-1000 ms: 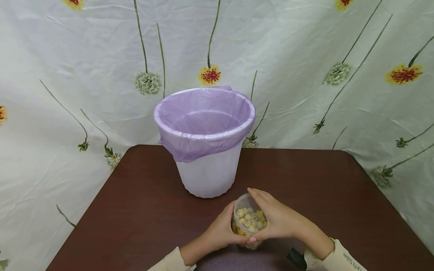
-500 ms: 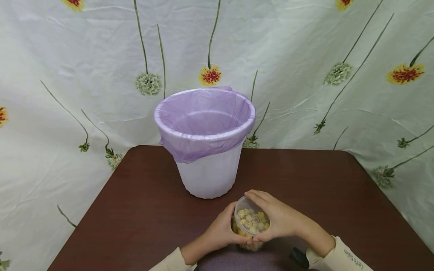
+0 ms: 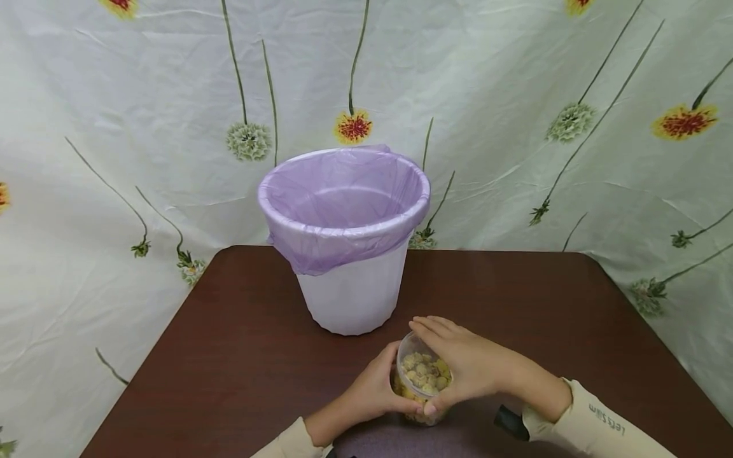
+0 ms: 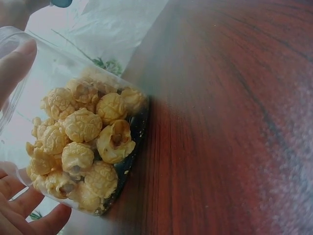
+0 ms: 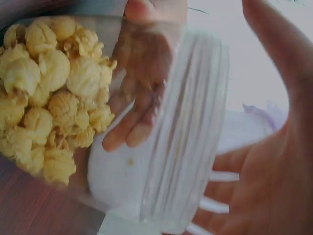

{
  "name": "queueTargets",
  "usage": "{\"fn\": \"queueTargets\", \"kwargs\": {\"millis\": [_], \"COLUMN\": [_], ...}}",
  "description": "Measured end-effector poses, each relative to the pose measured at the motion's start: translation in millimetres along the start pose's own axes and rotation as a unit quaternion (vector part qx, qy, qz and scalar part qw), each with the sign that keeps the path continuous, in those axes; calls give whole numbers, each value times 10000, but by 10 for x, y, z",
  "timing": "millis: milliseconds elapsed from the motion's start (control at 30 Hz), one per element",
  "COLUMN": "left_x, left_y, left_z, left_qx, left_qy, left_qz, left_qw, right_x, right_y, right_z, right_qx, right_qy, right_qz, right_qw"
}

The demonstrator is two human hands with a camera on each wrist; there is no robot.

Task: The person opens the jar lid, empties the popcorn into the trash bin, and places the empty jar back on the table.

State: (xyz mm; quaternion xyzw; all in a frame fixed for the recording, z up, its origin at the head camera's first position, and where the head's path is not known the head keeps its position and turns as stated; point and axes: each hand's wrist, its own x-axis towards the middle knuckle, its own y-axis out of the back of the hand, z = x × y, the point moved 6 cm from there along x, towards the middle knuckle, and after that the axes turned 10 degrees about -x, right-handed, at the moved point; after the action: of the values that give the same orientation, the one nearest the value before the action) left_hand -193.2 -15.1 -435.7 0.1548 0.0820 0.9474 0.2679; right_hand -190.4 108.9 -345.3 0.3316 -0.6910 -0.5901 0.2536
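Observation:
A clear plastic jar of yellow popcorn (image 3: 422, 374) stands tilted near the front of the brown table. My left hand (image 3: 373, 391) grips its side, with the thumb across the near side. Over the top arches my right hand (image 3: 472, 364), its fingers at the far side and its thumb at the near side of the clear lid. In the left wrist view the popcorn (image 4: 80, 132) fills the dark-bottomed lower part of the jar. The right wrist view shows the ridged lid (image 5: 188, 127), with my right fingers curved round behind it; part of their contact is hidden.
Behind the jar stands a white bin (image 3: 355, 296) lined with a purple bag (image 3: 332, 251). The brown table (image 3: 246, 362) has rounded back corners. A flowered cloth (image 3: 487, 95) hangs behind it. Purple fabric (image 3: 395, 446) shows at the bottom edge.
My right hand has turned slightly about the top of the jar, its fingertips shifting left, while the right forearm swings a little outward. The left hand stays nearly still.

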Motion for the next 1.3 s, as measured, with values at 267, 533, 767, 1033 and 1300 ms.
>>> {"fn": "queueTargets", "kwargs": {"millis": [267,533,767,1033,1300], "left_x": [2,16,38,31,6], "left_y": [0,35,118,176,154], "left_z": [0,39,178,420,564], "left_qx": [-36,114,900,2546,3626], "left_qy": [40,-40,-78,-503,-1175], "left_qz": [76,154,138,414,871], "left_qw": [10000,9998,9958,9648,9204], "right_x": [-37,-1,-41,-141,-185], "right_y": [14,-5,28,39,-79], "right_z": [-28,33,24,12,18], "right_qx": [-998,-737,-221,343,292], "right_qy": [-420,-104,585,392,-1377], "right_qz": [669,808,1007,1071,1609], "right_qw": [9919,9939,9929,9929,9769]}}
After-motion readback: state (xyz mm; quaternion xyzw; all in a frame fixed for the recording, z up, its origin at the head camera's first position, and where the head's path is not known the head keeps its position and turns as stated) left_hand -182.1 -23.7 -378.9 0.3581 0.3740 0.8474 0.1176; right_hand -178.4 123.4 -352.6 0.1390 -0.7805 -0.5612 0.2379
